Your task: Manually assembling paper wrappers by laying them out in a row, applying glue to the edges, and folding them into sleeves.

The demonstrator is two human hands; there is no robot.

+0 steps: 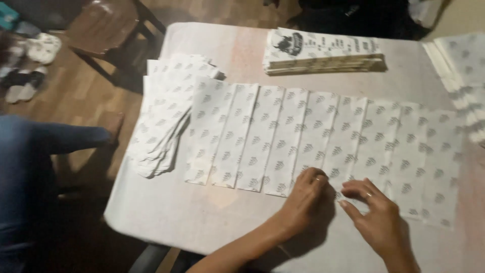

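Observation:
A row of several white paper sheets [283, 136] with a small grey printed pattern lies overlapped side by side across the table [166, 212]. My left hand [305, 194] rests flat on the near edge of the middle sheets, fingers together, a ring on one finger. My right hand [374, 215] lies just beside it on the same near edge, fingers spread and pressing the paper, also with a ring. Neither hand grips anything.
A loose pile of the same sheets [164, 116] hangs over the table's left edge. A stack of printed paper bags [323, 50] sits at the far side. More sheets [462, 76] lie at the right. Another person's blue sleeve [30, 151] and a wooden chair [106, 30] are at the left.

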